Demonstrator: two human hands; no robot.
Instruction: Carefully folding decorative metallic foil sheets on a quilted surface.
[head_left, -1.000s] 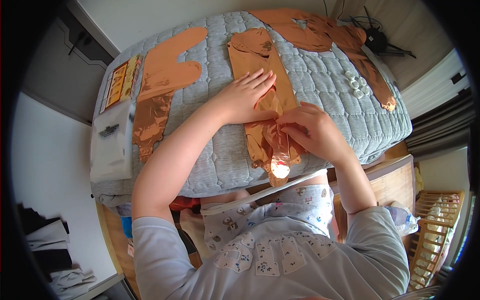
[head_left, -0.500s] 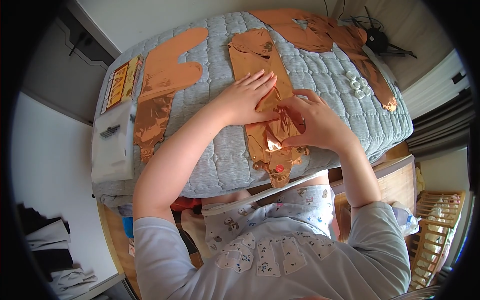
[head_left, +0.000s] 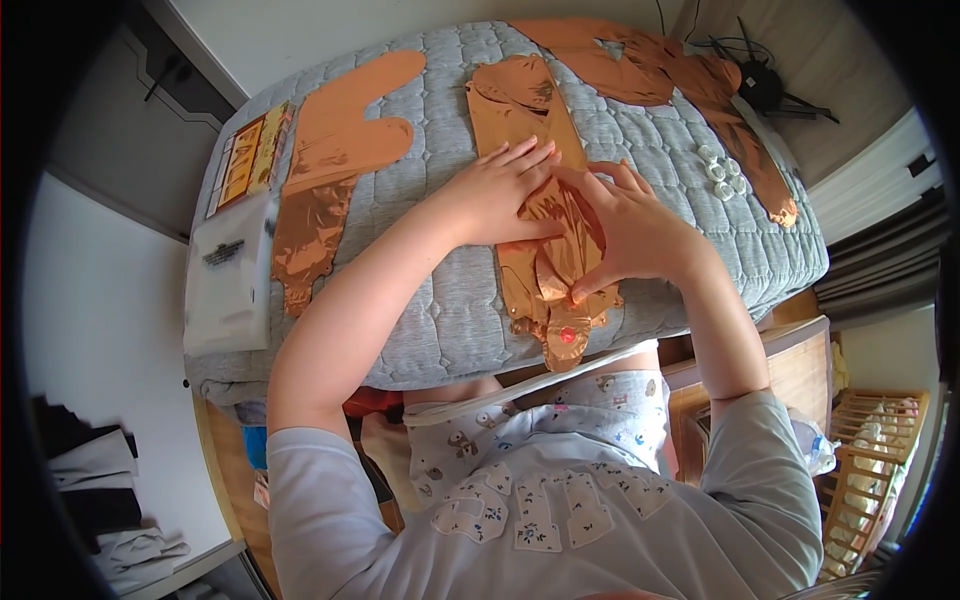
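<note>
A flat copper-coloured foil balloon lies lengthwise on the bed in front of me, creased in its middle, its tabbed near end at the bed's edge. My left hand rests palm down on it, fingers stretched out. On the balloon's right side is my right hand, curved, with thumb and fingers spread apart and their tips touching the crumpled foil. A small red round mark shows on the near tail. Part of the foil is hidden beneath both hands.
Another flat foil balloon lies left, beside a printed packet and a translucent plastic bag. More copper foil stretches along the far right, near small white rolls. A black router-like device stands beyond the quilted bed.
My right thumb and fingers have spread wider, the fingers moving farther up the foil. The creases between them have shifted. My left hand stays nearly in place.
</note>
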